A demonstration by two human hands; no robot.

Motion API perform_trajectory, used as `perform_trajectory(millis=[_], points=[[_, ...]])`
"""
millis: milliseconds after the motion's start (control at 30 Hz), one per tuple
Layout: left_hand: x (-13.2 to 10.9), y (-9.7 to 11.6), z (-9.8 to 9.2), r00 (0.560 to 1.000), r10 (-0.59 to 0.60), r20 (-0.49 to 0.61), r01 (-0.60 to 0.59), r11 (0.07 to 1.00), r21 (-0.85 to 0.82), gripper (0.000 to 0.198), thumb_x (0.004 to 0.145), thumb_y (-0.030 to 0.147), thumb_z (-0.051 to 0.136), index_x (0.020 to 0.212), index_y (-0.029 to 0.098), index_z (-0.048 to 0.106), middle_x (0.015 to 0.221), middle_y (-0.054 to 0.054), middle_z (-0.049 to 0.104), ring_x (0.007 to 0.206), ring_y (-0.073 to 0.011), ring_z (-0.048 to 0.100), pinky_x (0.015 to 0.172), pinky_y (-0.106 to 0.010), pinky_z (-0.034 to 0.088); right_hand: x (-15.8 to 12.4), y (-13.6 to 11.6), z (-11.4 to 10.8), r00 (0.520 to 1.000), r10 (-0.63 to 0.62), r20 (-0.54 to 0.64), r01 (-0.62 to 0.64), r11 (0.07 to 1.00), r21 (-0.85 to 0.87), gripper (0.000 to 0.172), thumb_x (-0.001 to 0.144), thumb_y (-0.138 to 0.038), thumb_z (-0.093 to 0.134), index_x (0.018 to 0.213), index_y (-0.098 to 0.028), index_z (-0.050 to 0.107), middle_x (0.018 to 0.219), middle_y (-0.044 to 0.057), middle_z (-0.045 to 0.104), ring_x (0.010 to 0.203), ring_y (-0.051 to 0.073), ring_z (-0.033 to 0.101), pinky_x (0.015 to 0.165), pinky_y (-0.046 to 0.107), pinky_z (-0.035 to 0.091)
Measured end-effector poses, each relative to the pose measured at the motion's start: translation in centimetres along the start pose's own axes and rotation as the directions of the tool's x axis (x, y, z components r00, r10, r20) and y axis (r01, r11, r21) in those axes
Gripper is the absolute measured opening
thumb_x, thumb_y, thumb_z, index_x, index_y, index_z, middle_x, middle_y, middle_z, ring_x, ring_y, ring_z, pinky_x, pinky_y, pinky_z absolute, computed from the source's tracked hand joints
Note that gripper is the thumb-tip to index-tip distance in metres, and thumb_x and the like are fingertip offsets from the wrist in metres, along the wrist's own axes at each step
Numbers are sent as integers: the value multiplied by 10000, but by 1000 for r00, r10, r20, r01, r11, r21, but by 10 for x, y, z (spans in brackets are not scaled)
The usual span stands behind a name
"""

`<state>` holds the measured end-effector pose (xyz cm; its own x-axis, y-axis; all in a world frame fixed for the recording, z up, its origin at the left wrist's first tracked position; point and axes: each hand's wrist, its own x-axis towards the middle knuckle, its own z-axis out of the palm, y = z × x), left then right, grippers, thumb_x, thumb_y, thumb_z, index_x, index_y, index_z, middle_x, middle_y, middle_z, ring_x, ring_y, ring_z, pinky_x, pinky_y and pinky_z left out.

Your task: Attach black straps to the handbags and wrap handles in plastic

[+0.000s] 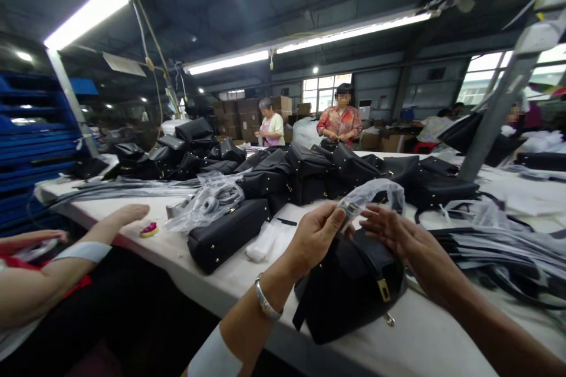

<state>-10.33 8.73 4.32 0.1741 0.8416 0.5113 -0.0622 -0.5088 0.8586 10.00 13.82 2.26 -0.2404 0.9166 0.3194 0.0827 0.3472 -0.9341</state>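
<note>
A black handbag (pixel 349 294) rests in front of me at the table's edge, with a gold clasp on its flap and a small metal piece hanging below. Its handle (pixel 384 187) arches above it, covered in clear plastic. My left hand (pixel 317 234) wears a bracelet at the wrist and pinches the handle's near end beside a gold buckle (pixel 351 207). Close to that buckle is my right hand (pixel 393 228), its fingers stretched out and slightly bent, apparently not gripping anything. The handle partly hides behind these fingers.
Black bags (pixel 309 168) lie heaped across the white table (pixel 154 253). Plastic-wrapped straps (pixel 495 253) spread at right, and a bundle of clear plastic (pixel 212 197) sits at left. A co-worker's arm (pixel 95 235) reaches over the left edge, near a pink-and-yellow item (pixel 149 230).
</note>
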Motion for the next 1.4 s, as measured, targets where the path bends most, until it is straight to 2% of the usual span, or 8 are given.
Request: perform_trajectory(millis=[200,400,533,667,767,900,1133,1400], points=[[-20,-18,-1,987,-130,-98,128,992,-22,562,985,621,429,880,116,654,679,-25,594,629,-131,537,647,-252,419,32,3,-19,980,-131,-148,122,990,-67,574,779,-734,660,1002,-206,682,1007,110,735,941,299,694,967,501,533],[-33,-22,0,988,-133,-84,148,967,208,551,1009,568,416,855,129,710,778,-63,704,746,-177,615,736,-270,457,4,-23,16,963,-137,233,115,988,105,555,912,-666,541,1233,-231,667,1263,99,696,1159,285,650,1055,428,490],[-33,-12,-1,996,-56,-64,75,937,342,477,1014,539,428,1050,156,710,993,-78,715,944,-224,635,885,-325,476,-10,-31,32,940,-212,269,208,977,46,483,966,-558,524,1288,-221,650,1267,93,699,1201,277,631,1050,414,488],[-24,2,1,997,-12,-77,33,962,273,508,1011,556,422,1292,154,557,1091,-111,675,956,-222,645,897,-350,494,-7,-17,18,883,-466,62,460,830,-316,321,1000,-449,495,1083,-234,719,1130,64,735,1076,241,678,972,366,519],[-13,7,4,995,-23,-96,51,952,303,492,961,558,545,1223,142,555,874,-52,649,778,-175,629,737,-279,490,13,-1,-8,808,-556,-194,391,753,-529,309,954,-449,557,1109,-208,672,1187,116,683,1132,287,628,1032,436,462],[-5,2,9,993,-45,-107,68,974,218,415,967,560,531,981,148,578,725,25,508,622,-103,504,604,-219,432,56,29,-37,831,-499,-247,294,769,-567,561,891,-438,592,1361,-139,533,1399,191,553,1271,341,532,1073,499,401],[-10,-5,5,970,-7,-243,-2,999,-40,354,980,513,547,897,169,529,647,80,327,512,-61,291,474,-175,281,69,80,-59,963,-268,-33,216,838,-501,398,965,-458,471,817,-181,716,857,69,770,844,226,716,831,382,537],[-23,-15,-8,984,36,-174,-12,990,141,369,966,527,565,958,160,607,779,-3,554,735,-131,506,741,-246,418,79,88,-66,997,-71,17,71,883,-465,365,1009,-456,526,959,-151,721,919,49,763,884,190,720,889,402,537]])
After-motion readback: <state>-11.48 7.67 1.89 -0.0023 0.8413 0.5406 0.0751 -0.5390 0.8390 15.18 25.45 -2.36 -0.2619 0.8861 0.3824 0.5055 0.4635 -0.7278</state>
